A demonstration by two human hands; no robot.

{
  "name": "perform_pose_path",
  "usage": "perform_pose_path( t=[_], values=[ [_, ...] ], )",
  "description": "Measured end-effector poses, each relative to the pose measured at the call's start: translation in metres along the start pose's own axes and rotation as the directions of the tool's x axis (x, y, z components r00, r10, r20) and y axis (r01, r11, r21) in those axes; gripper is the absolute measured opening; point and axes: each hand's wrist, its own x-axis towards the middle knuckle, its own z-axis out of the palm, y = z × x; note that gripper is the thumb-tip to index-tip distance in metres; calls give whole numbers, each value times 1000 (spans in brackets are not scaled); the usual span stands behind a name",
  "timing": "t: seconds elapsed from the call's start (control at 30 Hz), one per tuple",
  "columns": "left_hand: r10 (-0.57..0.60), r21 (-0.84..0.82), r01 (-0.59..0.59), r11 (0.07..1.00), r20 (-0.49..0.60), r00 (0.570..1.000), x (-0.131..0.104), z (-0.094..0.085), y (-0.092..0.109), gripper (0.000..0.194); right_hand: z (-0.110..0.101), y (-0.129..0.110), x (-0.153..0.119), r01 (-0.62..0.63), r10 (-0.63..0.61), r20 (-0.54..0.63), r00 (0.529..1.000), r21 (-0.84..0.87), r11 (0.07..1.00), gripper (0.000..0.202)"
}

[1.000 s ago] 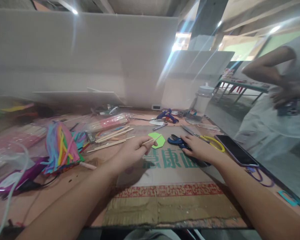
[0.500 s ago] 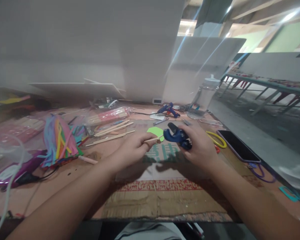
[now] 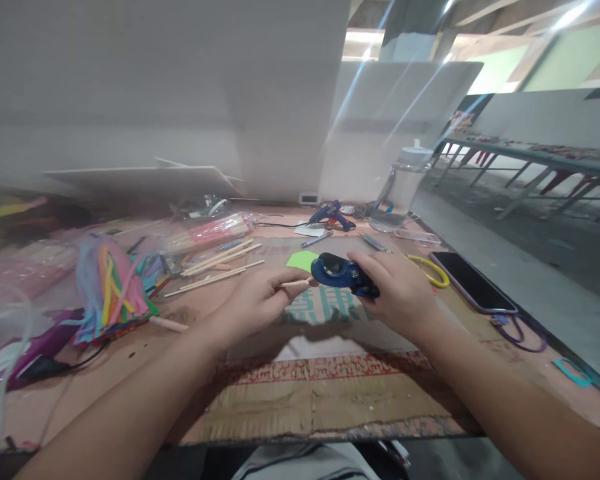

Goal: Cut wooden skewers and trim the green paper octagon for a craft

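My left hand point(image 3: 260, 297) pinches a short, thin wooden stick point(image 3: 294, 285) between thumb and fingers. The stick points right, its tip close to a blue and black hand cutter point(image 3: 337, 273) with a curved jaw; I cannot tell if they touch. My right hand point(image 3: 400, 287) is wrapped round the cutter's handles. Behind the stick lies a bright green paper shape point(image 3: 301, 261), partly hidden by the cutter. Under both hands is a printed sheet of cardboard point(image 3: 300, 400) with green characters and a red border.
Loose wooden sticks point(image 3: 225, 257) and colourful pipe cleaners point(image 3: 113, 287) lie left. A blue glue gun point(image 3: 333, 215) and a water bottle point(image 3: 400, 190) are at the back. A phone point(image 3: 473, 281) and yellow-handled scissors point(image 3: 433, 272) lie right. A purple tool point(image 3: 35, 350) is far left.
The cutter has moved left to the stick's tip, and its jaw now looks more closed. My view has shifted slightly. Both hands keep their hold.
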Motion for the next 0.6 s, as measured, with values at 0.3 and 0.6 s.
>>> perform_pose_path(
  t=[0.3,0.6],
  values=[
    [64,36,-64,997,-13,998,0,-2,-4,31,-2,-3,-6,-34,33,64,997,10,999,43],
    [-92,-122,87,989,-37,995,-3,-1,4,35,9,18,1,-509,481,192,855,143,849,56]
  ],
)
